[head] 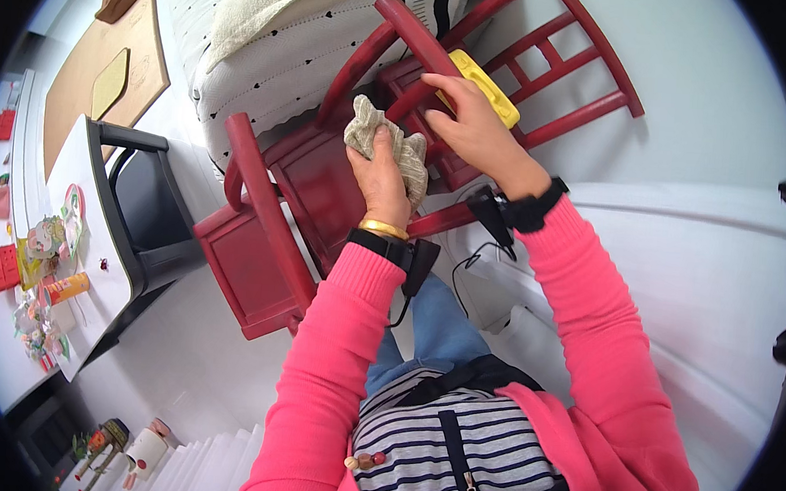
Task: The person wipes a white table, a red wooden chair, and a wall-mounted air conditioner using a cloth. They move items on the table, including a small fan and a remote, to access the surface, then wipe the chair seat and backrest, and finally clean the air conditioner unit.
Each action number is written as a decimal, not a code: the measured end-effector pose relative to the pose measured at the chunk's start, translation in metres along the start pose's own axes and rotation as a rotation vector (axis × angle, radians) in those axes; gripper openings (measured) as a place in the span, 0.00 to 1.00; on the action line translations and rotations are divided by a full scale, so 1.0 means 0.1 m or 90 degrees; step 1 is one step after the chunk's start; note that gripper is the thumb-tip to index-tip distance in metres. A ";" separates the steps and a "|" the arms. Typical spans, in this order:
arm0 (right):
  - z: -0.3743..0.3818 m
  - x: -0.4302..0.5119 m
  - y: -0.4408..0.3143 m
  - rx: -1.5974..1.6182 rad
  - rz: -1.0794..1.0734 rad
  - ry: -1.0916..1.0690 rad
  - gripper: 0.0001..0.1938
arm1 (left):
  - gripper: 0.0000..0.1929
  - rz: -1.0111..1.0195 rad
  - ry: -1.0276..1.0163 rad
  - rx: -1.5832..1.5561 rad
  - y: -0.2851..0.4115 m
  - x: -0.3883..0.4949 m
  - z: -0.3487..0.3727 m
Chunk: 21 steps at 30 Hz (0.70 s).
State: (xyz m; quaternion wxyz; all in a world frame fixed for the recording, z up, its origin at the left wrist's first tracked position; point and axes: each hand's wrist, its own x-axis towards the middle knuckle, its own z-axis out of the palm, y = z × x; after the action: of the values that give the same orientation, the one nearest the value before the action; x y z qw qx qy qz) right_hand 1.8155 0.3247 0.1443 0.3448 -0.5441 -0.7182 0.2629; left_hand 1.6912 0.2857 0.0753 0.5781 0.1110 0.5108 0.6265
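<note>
My left hand [385,177] is closed around a crumpled beige cloth [371,126], held over a red wooden armchair [320,173]. To its right, my right hand [484,133] is at the chair's red rails, with thumb and index finger apart. A rail runs toward the gap between them. Whether the hand grips it I cannot tell, since the other fingers are hidden. Just beyond that hand lies a yellow rectangular object [493,93] with a recessed top, partly covered by the hand and a rail. A red side panel [257,264] extends at the chair's left.
A bed with a white patterned cover [275,69] stands behind the chair. On the left are a black chair [150,190] and a white table [82,139] with small decorations. A white wall [697,129] borders the right. A black cable [462,277] hangs near my legs.
</note>
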 end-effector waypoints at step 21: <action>2.14 0.06 1.23 0.530 0.395 0.136 0.17 | 0.25 0.272 -0.074 0.778 -1.68 2.66 -1.27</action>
State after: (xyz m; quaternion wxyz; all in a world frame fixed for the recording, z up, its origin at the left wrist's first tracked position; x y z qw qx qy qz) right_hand 1.7206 0.3632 -0.0803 0.5091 -0.5719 -0.3191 0.5585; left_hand 1.6198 0.4117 -0.2310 0.2999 0.5526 0.7097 0.3176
